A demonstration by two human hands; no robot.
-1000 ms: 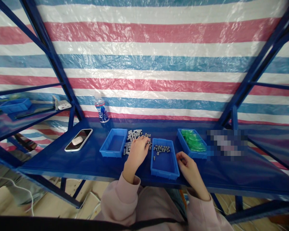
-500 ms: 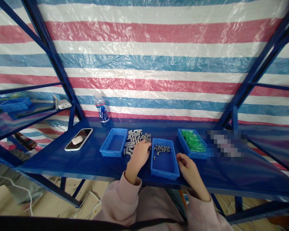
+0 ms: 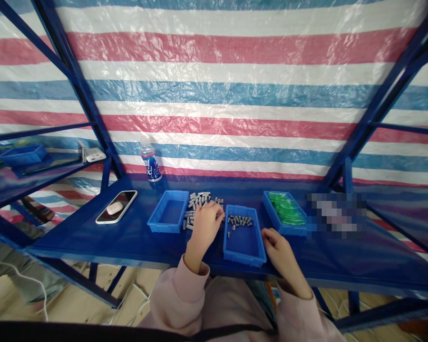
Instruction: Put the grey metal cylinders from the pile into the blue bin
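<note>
My left hand is over the right side of a pile of small grey metal cylinders, its fingers curled together. What its fingertips hold, if anything, is hidden. Just right of it stands a blue tray with several small metal screws lying in its far half. My right hand rests by that tray's right wall, fingers bent inward and closed; I cannot make out anything in them. Left of the pile is a second blue tray with its bare floor showing.
A third blue tray of green plastic packets stands at the right, beside a blurred-out patch. On the left lie a phone and a white earbud case. A bottle stands at the back near the striped sheet.
My left hand has shifted slightly and turned over the pile, its fingers curling in and covering more of the cylinders. My right hand and the trays look the same.
</note>
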